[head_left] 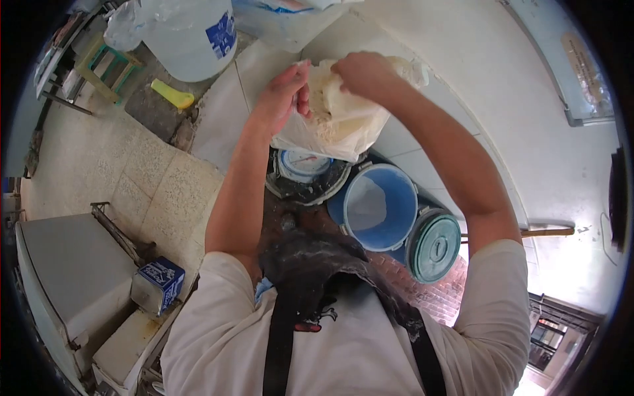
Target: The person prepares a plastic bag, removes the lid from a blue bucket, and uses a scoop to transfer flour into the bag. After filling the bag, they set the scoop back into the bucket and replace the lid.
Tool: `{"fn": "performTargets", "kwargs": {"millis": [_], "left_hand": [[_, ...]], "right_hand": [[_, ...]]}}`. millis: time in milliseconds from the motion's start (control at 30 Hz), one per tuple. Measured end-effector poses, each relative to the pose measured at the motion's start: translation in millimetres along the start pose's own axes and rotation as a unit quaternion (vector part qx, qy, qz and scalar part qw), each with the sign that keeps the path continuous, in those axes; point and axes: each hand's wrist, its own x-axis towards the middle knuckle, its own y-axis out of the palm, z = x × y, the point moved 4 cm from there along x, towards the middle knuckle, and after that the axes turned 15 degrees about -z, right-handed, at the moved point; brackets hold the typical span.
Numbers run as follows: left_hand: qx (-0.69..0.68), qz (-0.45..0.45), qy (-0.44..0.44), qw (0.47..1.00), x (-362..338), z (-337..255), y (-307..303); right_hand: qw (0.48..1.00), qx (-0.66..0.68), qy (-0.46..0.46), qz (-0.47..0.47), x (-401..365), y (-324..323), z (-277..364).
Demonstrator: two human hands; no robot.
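From the head camera, your left hand and right hand are both raised in front of you. Each is closed on the top of a plastic bag that holds something pale and powdery. Your left fingers pinch the bag's left edge, and your right hand is clamped over its bunched mouth. The bag hangs in the air between your hands, above the tubs on the floor.

Straight below it stands a white tub with a dirty rim. Just beside that is an open blue bucket with white powder inside. A round green lid touches the bucket's right side. A strip of red brick floor shows by the lid.

To your right runs a pale tiled surface, with a wooden stick lying against it. To your left the floor is speckled terrazzo. A grey box-shaped unit stands on it, with a small blue-and-white carton beside it. Farther ahead are a large white drum with a blue label, a yellow object and a green stool.
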Motion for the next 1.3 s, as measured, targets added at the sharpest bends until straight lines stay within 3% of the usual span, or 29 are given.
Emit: {"fn": "performTargets", "kwargs": {"millis": [133, 200, 300, 400, 567, 633, 667, 733, 833, 867, 933, 967, 1033, 1067, 1133, 1167, 1233, 1300], "left_hand": [[0.110, 0.013, 0.035, 0.993, 19.3, -3.0, 10.8], [0.247, -0.053, 0.100, 0.962, 23.0, 1.3, 17.1], [0.363, -0.111, 0.097, 0.920, 29.0, 9.6, 25.6], [0.387, -0.158, 0.122, 0.900, 44.7, 20.2, 25.8], [0.355, -0.098, 0.082, 0.926, 50.1, 29.4, 25.5], [0.332, -0.097, 0.065, 0.936, 56.0, 38.0, 23.1], [0.329, -0.109, 0.062, 0.936, 61.3, 42.5, 20.3], [0.327, -0.126, 0.057, 0.935, 64.5, 44.7, 16.2], [0.305, -0.101, 0.077, 0.944, 66.8, 46.7, 21.4], [0.302, -0.095, 0.082, 0.945, 68.2, 47.9, 24.2], [0.301, -0.086, 0.086, 0.946, 67.9, 49.4, 31.2], [0.290, -0.070, 0.086, 0.951, 66.3, 48.4, 35.4], [0.281, -0.053, 0.086, 0.954, 63.2, 51.0, 40.9], [0.316, -0.052, 0.093, 0.943, 63.4, 52.9, 44.2], [0.350, -0.053, 0.105, 0.929, 60.4, 47.9, 49.3], [0.343, -0.040, 0.092, 0.934, 56.8, 48.0, 50.1], [0.337, -0.027, 0.079, 0.938, 47.4, 46.5, 48.9], [0.235, -0.076, 0.082, 0.965, 41.4, 31.9, 35.1]], "right_hand": [[1.000, 0.006, 0.022, 0.016, 0.9, 7.6, -1.9], [1.000, 0.003, 0.005, 0.015, 3.5, 15.2, 2.1], [1.000, 0.021, -0.019, -0.008, 1.8, 22.5, 1.8], [0.996, 0.058, -0.041, -0.051, 0.3, 20.1, -6.1], [0.989, 0.053, -0.065, -0.125, -13.7, 18.9, -19.0], [0.956, 0.090, -0.055, -0.273, -38.2, -0.5, -30.9], [0.956, 0.088, -0.055, -0.273, -49.2, -2.8, -36.3], [0.892, 0.079, 0.071, -0.439, -73.7, -9.5, -54.5], [0.873, 0.082, 0.066, -0.476, -88.9, -4.2, -50.5], [0.873, 0.081, 0.071, -0.476, -88.4, -0.5, -47.4], [0.902, 0.005, -0.056, -0.429, -71.1, 6.4, -14.0], [0.901, 0.005, -0.053, -0.430, -65.3, 7.7, -4.4], [0.975, -0.028, 0.021, -0.220, -50.4, 32.8, 4.3], [0.974, -0.029, 0.023, -0.223, -46.1, 34.2, 3.4], [0.992, -0.009, 0.086, -0.092, -31.5, 46.1, -10.3], [0.992, -0.009, 0.086, -0.093, -28.5, 46.1, -17.2], [0.994, 0.045, 0.099, -0.011, -32.3, 48.0, -32.6], [0.989, 0.065, 0.128, -0.039, -47.0, 50.1, -42.3]]}}
